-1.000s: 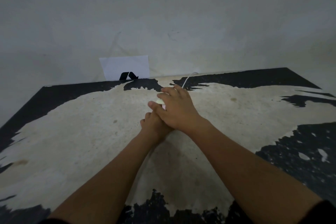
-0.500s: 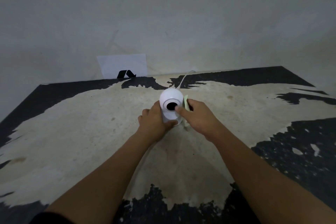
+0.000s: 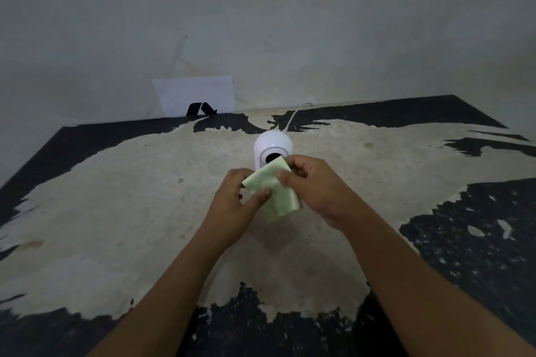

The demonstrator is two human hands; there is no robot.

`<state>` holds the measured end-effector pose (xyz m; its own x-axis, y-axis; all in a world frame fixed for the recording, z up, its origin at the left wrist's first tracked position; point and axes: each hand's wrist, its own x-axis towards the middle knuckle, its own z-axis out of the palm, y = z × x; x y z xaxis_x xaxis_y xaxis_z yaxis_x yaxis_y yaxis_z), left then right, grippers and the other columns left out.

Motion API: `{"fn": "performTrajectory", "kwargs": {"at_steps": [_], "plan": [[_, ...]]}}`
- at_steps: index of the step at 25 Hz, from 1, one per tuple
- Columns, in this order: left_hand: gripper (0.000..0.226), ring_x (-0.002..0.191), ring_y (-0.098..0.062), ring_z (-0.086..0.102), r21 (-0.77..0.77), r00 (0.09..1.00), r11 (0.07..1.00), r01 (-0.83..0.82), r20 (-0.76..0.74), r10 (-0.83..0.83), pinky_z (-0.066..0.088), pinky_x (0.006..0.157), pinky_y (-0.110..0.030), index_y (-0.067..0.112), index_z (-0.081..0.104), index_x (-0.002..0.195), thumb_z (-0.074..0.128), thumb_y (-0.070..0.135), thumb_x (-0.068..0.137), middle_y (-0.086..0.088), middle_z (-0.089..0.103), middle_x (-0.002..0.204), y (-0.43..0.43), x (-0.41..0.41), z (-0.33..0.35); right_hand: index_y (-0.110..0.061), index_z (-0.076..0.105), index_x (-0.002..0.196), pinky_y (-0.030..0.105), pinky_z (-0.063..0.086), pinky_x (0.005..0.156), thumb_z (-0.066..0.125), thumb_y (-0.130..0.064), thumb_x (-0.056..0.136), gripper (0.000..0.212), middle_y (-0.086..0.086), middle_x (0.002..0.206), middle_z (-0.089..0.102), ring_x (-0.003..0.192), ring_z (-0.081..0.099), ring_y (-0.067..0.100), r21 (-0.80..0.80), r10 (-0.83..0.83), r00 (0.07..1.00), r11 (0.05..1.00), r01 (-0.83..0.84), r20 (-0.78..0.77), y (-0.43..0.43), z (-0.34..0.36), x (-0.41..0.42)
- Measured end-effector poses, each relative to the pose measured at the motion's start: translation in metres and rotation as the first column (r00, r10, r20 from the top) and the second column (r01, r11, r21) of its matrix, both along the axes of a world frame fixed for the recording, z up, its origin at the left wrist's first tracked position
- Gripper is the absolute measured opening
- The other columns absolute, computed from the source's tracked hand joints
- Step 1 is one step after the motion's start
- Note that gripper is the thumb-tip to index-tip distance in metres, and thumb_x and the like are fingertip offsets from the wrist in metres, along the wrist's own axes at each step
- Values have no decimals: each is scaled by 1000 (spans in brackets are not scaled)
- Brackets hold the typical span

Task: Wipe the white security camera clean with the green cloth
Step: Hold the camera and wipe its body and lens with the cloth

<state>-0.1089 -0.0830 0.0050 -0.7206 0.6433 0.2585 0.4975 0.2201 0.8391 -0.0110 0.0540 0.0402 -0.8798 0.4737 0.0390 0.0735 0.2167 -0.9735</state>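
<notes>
Both hands have come off the white security camera [image 3: 272,148] now, which stands alone mid-desk [image 3: 116,211] trailing its thin cable, and they've pulled back to sort out the green cloth [image 3: 274,194]. The left hand [image 3: 235,206] and right hand [image 3: 316,185] each pinch the soft, thin cloth with their fingers [image 3: 262,193], spreading it just before the glossy rounded dome; looks like refolding before another pass.

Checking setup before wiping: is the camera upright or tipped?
Upright: the white security camera stands on the table, lens facing the person.

Bare plain room — worn table [image 3: 116,211], blank wall [image 3: 319,23]
</notes>
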Motion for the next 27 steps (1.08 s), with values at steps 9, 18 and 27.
{"fn": "performTrajectory", "kwargs": {"at_steps": [9,18,27], "plan": [[17,87,-17,63,-21,998,999,-42,51,43,52,79,-35,17,63,92,56,31,84,0,68,98,24,-40,-1,-27,60,122,34,43,99,50,-39,94,32,-6,124,59,112,55,14,161,-145,989,977,142,7,34,16,-51],[50,89,-13,57,-9,986,992,-124,113,125,48,71,-28,18,42,115,72,29,76,4,54,107,53,-32,-4,-25,65,114,38,46,101,56,-38,90,29,-2,124,63,111,58,13,154,-123,991,979,130,-56,41,1,-61],[59,100,-21,55,-13,987,992,-128,92,128,50,83,-36,16,38,125,69,33,78,-6,51,121,58,-30,-9,-23,66,115,38,45,102,57,-40,89,32,-5,126,64,112,58,12,180,-106,993,977,114,-54,46,-2,-63]]}}
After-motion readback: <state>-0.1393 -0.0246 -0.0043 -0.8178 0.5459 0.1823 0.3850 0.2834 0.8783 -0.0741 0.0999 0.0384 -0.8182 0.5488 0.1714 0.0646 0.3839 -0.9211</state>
